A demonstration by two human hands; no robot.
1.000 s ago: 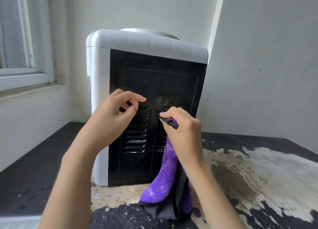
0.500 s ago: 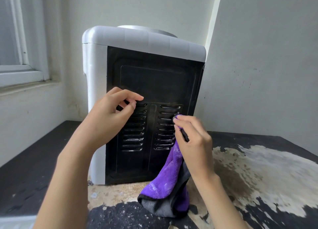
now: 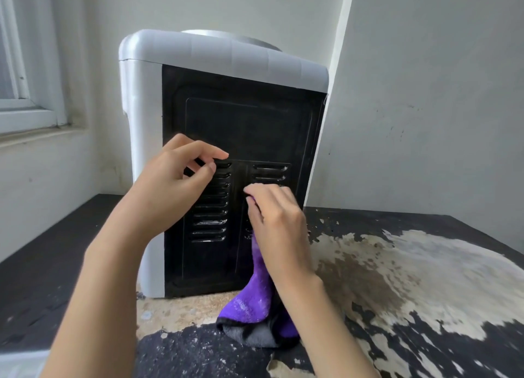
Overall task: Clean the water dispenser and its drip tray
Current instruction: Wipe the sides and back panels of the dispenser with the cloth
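A white plastic water dispenser with a glossy black back panel (image 3: 241, 128) stands upright on the worn tabletop at the centre of the frame, its rear side facing the camera. Two columns of horizontal vent slots (image 3: 211, 204) are cut into the panel's lower half. A purple microfibre cloth with a grey underside (image 3: 255, 306) hangs against the right slot column, its lower end bunched on the tabletop at the dispenser's foot, centre-bottom.

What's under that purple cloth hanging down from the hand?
The purple cloth droops from the right hand onto the peeling black table. Its bunched end covers the spot beneath, so anything there is hidden.
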